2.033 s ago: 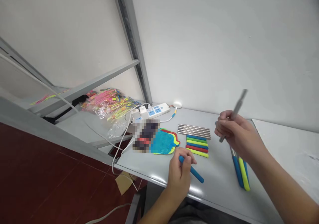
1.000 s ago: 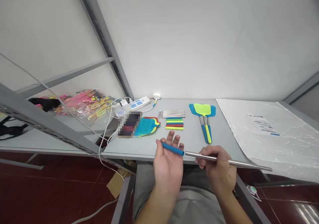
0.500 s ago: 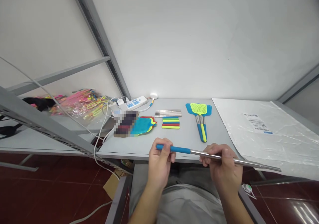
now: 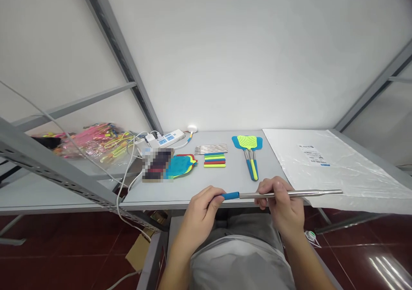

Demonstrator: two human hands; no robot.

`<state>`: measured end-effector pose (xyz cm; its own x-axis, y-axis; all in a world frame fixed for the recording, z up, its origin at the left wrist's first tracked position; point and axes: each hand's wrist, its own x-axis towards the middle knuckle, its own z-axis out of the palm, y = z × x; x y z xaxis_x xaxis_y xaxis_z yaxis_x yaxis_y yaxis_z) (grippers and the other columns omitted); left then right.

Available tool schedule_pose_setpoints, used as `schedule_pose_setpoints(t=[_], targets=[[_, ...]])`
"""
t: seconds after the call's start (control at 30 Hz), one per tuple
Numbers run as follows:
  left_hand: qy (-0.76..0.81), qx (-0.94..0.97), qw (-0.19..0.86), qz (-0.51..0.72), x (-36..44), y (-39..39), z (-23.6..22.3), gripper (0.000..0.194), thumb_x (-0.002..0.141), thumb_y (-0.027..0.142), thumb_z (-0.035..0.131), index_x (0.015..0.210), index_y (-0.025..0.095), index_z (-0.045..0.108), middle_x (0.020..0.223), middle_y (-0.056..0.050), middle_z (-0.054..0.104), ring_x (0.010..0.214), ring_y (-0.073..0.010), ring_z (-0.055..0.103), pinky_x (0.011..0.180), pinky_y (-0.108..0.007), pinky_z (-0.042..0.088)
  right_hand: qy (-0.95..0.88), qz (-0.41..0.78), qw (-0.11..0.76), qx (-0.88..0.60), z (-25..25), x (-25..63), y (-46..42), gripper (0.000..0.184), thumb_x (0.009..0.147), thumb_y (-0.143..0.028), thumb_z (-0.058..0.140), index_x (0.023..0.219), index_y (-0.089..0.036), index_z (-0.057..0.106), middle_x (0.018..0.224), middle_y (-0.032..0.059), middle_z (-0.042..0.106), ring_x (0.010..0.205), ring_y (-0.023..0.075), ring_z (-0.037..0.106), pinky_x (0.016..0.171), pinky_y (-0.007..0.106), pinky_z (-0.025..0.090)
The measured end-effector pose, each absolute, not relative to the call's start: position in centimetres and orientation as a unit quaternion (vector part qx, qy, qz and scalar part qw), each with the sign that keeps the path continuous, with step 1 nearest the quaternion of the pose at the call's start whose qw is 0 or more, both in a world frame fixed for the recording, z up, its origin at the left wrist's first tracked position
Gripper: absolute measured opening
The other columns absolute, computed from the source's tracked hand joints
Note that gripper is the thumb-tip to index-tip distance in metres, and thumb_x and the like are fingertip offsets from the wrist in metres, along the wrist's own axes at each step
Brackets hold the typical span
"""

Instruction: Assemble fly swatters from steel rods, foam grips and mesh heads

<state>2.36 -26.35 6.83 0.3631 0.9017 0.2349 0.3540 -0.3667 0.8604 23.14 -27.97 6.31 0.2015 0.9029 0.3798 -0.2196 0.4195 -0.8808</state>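
Observation:
My left hand (image 4: 202, 212) is closed round a blue handle grip (image 4: 231, 196), whose right end meets a silver metal rod (image 4: 309, 193). My right hand (image 4: 283, 204) grips that rod near its middle; its narrower, flattened end points right. Both hands are just in front of the table's near edge. Beyond them lie several loose coloured handle grips (image 4: 214, 163) in a stack, with a row of metal rods (image 4: 210, 149) behind. Fly swatter heads (image 4: 182, 165) in blue, yellow and red overlap at the left. To the right rest 3 assembled fly swatters (image 4: 247, 142).
A white power strip (image 4: 170, 138) with cables stands at the back left, beside a pixelated item (image 4: 157, 165). White plastic sheeting (image 4: 309, 169) covers the table's right side. Bagged colourful goods (image 4: 93, 141) lie past the grey metal frame (image 4: 64, 161).
My hands have brought the blue grip and metal rod together in front of me. My left hand's fingers have closed over the grip, hiding its far end. The view has shifted right.

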Motion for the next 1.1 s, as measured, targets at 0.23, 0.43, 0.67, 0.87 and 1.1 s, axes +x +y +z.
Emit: schedule_pose_setpoints(t=[0.23, 0.43, 0.67, 0.87, 1.1], targets=[[0.413, 0.764, 0.359, 0.342, 1.9, -26.6, 7.6, 0.023, 0.100, 0.034, 0.045, 0.096, 0.023, 0.064, 0.089, -0.001, 0.065, 0.083, -0.0171, 0.058, 0.076, -0.026, 0.041, -0.478, 0.405, 0.692, -0.360, 6.6, 22.9, -28.3, 0.038, 0.099, -0.036, 0.046, 0.071, -0.019, 0.065, 0.062, -0.0002, 0.053, 0.052, 0.0117, 0.051, 0.048, 0.026, 0.040], [0.404, 0.778, 0.366, 0.312, 2.3, -27.1, 7.9, 0.026, 0.099, 0.037, 0.045, 0.095, 0.024, 0.068, 0.085, -0.002, 0.069, 0.078, -0.0188, 0.060, 0.071, -0.027, 0.041, -0.517, 0.393, 0.667, -0.366, 6.7, 23.2, -28.5, 0.038, 0.099, -0.038, 0.044, 0.071, -0.019, 0.063, 0.061, -0.0004, 0.052, 0.052, 0.0120, 0.047, 0.049, 0.026, 0.036], [0.370, 0.777, 0.405, 0.308, 4.1, -28.3, 8.0, 0.025, 0.098, 0.039, 0.046, 0.095, 0.023, 0.066, 0.081, 0.000, 0.067, 0.074, -0.0166, 0.058, 0.069, -0.025, 0.039, -0.569, 0.429, 0.589, -0.381, 6.8, 22.0, -28.7, 0.019, 0.095, -0.037, 0.054, 0.088, -0.022, 0.064, 0.074, 0.0003, 0.054, 0.067, 0.0146, 0.051, 0.061, 0.028, 0.041], [0.392, 0.760, 0.389, 0.343, 4.0, -28.1, 8.0, 0.023, 0.096, 0.038, 0.051, 0.088, 0.022, 0.066, 0.079, 0.000, 0.066, 0.074, -0.0156, 0.058, 0.071, -0.025, 0.040, -0.391, 0.550, 0.694, -0.251, 8.5, 23.0, -27.8, 0.032, 0.096, -0.049, 0.043, 0.089, -0.025, 0.062, 0.075, 0.0004, 0.052, 0.074, 0.0180, 0.055, 0.073, 0.035, 0.047], [0.376, 0.617, 0.456, 0.520, 4.9, -27.9, 7.2, 0.033, 0.097, 0.046, 0.047, 0.097, 0.020, 0.066, 0.093, -0.006, 0.066, 0.073, -0.0171, 0.062, 0.072, -0.029, 0.050, -0.374, 0.524, 0.709, -0.287, 8.1, 22.7, -27.5, 0.037, 0.098, -0.044, 0.039, 0.078, -0.023, 0.062, 0.073, 0.0013, 0.053, 0.075, 0.0186, 0.055, 0.079, 0.036, 0.046]])
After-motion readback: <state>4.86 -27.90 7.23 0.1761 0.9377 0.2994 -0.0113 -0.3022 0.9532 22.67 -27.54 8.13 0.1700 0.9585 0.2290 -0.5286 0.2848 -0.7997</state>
